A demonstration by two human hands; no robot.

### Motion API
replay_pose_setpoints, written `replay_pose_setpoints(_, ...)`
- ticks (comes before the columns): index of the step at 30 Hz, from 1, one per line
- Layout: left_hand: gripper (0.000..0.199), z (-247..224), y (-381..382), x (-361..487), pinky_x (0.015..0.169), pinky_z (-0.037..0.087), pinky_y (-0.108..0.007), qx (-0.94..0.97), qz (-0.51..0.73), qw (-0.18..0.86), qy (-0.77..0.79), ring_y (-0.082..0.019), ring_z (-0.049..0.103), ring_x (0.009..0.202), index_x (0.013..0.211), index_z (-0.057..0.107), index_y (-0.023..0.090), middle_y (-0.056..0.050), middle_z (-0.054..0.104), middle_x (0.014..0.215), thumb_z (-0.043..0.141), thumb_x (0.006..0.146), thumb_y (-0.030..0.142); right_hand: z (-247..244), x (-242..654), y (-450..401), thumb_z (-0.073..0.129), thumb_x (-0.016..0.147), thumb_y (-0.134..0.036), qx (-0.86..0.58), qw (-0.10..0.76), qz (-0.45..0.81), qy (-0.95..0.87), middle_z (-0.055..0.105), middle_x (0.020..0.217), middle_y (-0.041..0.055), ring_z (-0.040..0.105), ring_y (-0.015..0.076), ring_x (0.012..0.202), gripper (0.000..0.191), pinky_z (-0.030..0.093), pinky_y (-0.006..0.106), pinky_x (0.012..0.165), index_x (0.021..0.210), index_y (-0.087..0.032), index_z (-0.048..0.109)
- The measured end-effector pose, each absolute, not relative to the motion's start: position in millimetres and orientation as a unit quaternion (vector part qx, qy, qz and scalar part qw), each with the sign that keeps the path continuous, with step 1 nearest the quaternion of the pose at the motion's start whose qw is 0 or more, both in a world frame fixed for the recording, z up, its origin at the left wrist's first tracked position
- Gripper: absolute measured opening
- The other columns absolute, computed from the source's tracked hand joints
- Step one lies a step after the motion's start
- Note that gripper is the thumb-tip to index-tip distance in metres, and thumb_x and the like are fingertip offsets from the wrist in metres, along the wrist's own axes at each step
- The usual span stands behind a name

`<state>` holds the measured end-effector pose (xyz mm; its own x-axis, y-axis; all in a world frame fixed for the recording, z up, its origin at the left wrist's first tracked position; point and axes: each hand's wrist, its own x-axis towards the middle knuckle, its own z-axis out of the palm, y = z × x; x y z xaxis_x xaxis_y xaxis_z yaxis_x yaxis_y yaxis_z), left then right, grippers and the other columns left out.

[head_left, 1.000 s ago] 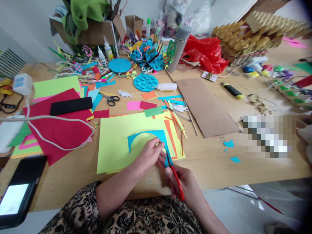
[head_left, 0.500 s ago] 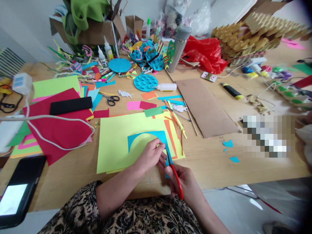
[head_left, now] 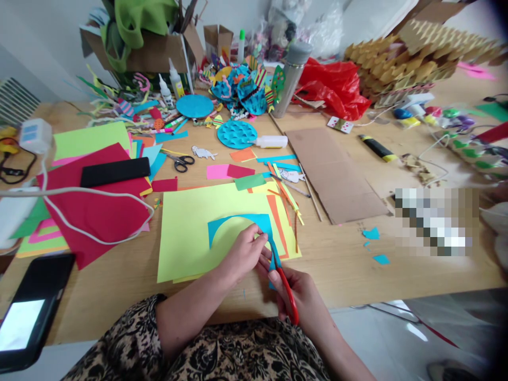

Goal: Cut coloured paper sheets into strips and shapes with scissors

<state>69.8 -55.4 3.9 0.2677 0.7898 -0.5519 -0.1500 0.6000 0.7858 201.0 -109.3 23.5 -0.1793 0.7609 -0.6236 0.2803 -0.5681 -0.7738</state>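
My left hand pinches a piece of blue paper that has a curved cut-out edge; part of the paper is hidden under the hand. My right hand is wrapped round red-handled scissors, whose blades point up and away along the blue paper's right side. The blades lie close to my left fingertips. Underneath are large yellow-green sheets on the table. Orange paper strips lie at the right of these sheets.
A flat cardboard piece lies to the right, near small blue scraps. Black-handled scissors and a glue bottle lie farther back. At left are red paper, a white cable and a phone.
Both hands keep almost the same place, the left still on the blue paper. The scissor blades have shifted very slightly along the paper; little else differs.
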Motion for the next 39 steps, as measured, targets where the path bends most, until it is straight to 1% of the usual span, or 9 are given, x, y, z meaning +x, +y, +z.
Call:
replay_pose_setpoints(6, 0.018, 2.1, -55.9, 70.4, 0.038, 0.042, -0.02, 0.317, 0.323, 0.72, 0.526, -0.013, 0.058, 0.043, 0.085, 0.041, 0.021, 0.003, 0.054, 0.057, 0.047, 0.082, 0.037, 21.2, 202.4, -109.9, 0.055, 0.07, -0.067, -0.616, 0.177, 0.636, -0.43, 0.048, 0.037, -0.0043, 0.043, 0.0101, 0.029, 0.05, 0.028, 0.02, 0.031, 0.061, -0.02, 0.043)
replay_pose_setpoints(14, 0.018, 2.4, -57.7, 70.8, 0.04, 0.042, -0.021, 0.338, 0.334, 0.705, 0.527, -0.013, 0.058, 0.044, 0.084, 0.043, 0.02, 0.002, 0.056, 0.058, 0.048, 0.083, 0.037, 22.3, 199.5, -108.8, 0.053, 0.07, -0.068, -0.621, 0.186, 0.63, -0.428, 0.047, 0.036, -0.004, 0.041, 0.0094, 0.029, 0.051, 0.028, 0.02, 0.031, 0.061, -0.019, 0.044)
replay_pose_setpoints(24, 0.016, 6.0, -57.2, 71.9, 0.042, 0.043, -0.021, 0.337, 0.328, 0.703, 0.534, -0.012, 0.058, 0.047, 0.082, 0.042, 0.02, 0.003, 0.055, 0.06, 0.048, 0.083, 0.035, 19.1, 200.6, -109.7, 0.057, 0.07, -0.066, -0.61, 0.196, 0.645, -0.416, 0.046, 0.037, -0.0053, 0.041, 0.0083, 0.029, 0.049, 0.029, 0.019, 0.031, 0.062, -0.019, 0.043)
replay_pose_setpoints(28, 0.017, 3.7, -58.1, 72.1, 0.041, 0.043, -0.022, 0.34, 0.324, 0.704, 0.532, -0.013, 0.059, 0.046, 0.084, 0.042, 0.02, 0.002, 0.056, 0.061, 0.047, 0.084, 0.036, 19.4, 200.5, -109.0, 0.054, 0.072, -0.066, -0.61, 0.193, 0.644, -0.42, 0.046, 0.037, -0.0049, 0.041, 0.0079, 0.029, 0.05, 0.029, 0.019, 0.031, 0.062, -0.019, 0.043)
replay_pose_setpoints(33, 0.016, 0.1, -59.5, 72.3, 0.042, 0.043, -0.021, 0.349, 0.328, 0.696, 0.534, -0.013, 0.059, 0.047, 0.085, 0.041, 0.021, 0.003, 0.056, 0.061, 0.046, 0.084, 0.036, 18.5, 200.9, -109.1, 0.057, 0.069, -0.067, -0.618, 0.191, 0.641, -0.414, 0.045, 0.037, -0.0058, 0.04, 0.0077, 0.028, 0.05, 0.028, 0.018, 0.03, 0.062, -0.019, 0.044)
replay_pose_setpoints(39, 0.016, 1.6, -57.1, 70.6, 0.039, 0.044, -0.023, 0.34, 0.33, 0.706, 0.527, -0.015, 0.059, 0.045, 0.088, 0.041, 0.021, 0.001, 0.057, 0.058, 0.046, 0.084, 0.036, 18.1, 203.0, -109.9, 0.058, 0.07, -0.065, -0.618, 0.186, 0.638, -0.42, 0.045, 0.036, -0.0058, 0.04, 0.008, 0.028, 0.049, 0.027, 0.018, 0.029, 0.061, -0.02, 0.04)
